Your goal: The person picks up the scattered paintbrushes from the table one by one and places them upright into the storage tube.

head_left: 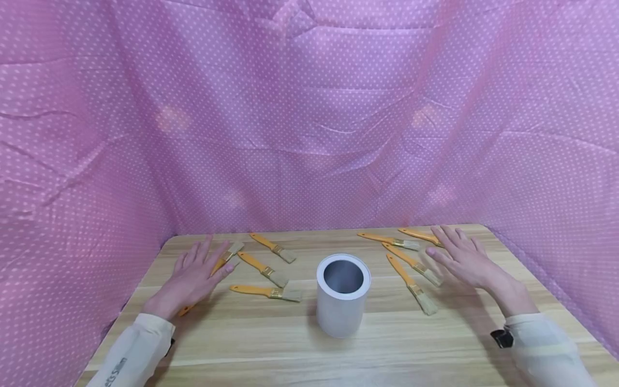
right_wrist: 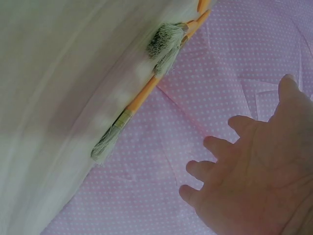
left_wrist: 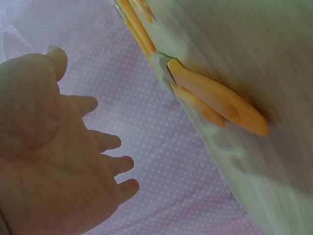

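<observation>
In the head view a white cylindrical can [head_left: 340, 317] with a round open top stands upright on the table. Left of it lie several paintbrushes with orange handles and pale bristles, among them one paintbrush [head_left: 265, 291] close to the can. My left hand [head_left: 191, 282] is spread above the leftmost brushes and partly hides them; an orange handle [left_wrist: 220, 98] shows beyond its palm in the left wrist view. More paintbrushes lie to the right, such as one [head_left: 406, 277] pointing toward me. Over their far right end my right hand [head_left: 466, 263] hovers with fingers spread, holding nothing.
The wood-grain table [head_left: 271, 355] has rounded far corners. A pink polka-dot cloth [head_left: 309, 161] hangs behind it and along both sides. Each sleeve ends near the wrist, with a black strap piece [head_left: 502, 338] visible at the right one.
</observation>
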The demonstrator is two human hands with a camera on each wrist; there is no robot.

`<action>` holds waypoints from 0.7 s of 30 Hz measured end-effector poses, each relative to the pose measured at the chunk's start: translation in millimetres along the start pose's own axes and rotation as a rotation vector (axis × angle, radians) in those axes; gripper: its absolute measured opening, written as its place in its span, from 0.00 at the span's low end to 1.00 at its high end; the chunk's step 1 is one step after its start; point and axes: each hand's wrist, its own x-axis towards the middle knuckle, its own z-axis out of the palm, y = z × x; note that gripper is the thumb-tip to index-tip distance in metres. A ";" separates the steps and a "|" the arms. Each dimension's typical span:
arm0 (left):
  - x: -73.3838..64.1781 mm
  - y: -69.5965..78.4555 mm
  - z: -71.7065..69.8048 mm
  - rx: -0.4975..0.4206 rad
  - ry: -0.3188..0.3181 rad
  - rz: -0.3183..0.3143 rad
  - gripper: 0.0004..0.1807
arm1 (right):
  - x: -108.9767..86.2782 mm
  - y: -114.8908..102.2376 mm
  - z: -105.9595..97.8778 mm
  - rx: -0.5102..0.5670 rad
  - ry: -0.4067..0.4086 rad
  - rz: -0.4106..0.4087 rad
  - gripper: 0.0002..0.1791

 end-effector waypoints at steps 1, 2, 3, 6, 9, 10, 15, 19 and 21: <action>-0.4 -0.2 0.4 -0.008 -0.001 0.002 0.41 | 0.2 0.2 0.6 -0.005 0.005 -0.001 0.43; -0.9 -0.7 1.0 -0.009 -0.004 0.003 0.41 | 0.6 0.6 1.3 -0.011 0.012 -0.004 0.43; -1.4 -1.1 1.6 -0.011 -0.006 0.005 0.41 | 0.8 0.9 2.3 -0.018 0.015 -0.007 0.43; -4.4 -3.0 3.2 -0.014 -0.013 0.005 0.40 | 2.4 1.8 6.7 -0.051 0.028 -0.016 0.43; -6.9 -4.0 3.5 -0.004 -0.016 0.000 0.40 | 3.6 1.6 8.6 -0.076 0.028 -0.024 0.43; -7.2 -4.1 3.3 0.000 -0.013 0.000 0.40 | 3.8 1.1 8.0 -0.077 0.030 -0.024 0.43; -4.4 -2.7 3.1 0.001 -0.003 0.034 0.41 | 4.7 -7.5 2.8 -0.021 0.073 -0.057 0.41; -1.4 -0.5 5.1 0.009 -0.002 0.064 0.41 | 5.1 -28.6 5.1 0.203 0.080 -0.122 0.34; 1.7 2.2 6.6 0.011 0.007 0.088 0.40 | 4.5 -43.0 6.4 0.325 0.063 -0.154 0.31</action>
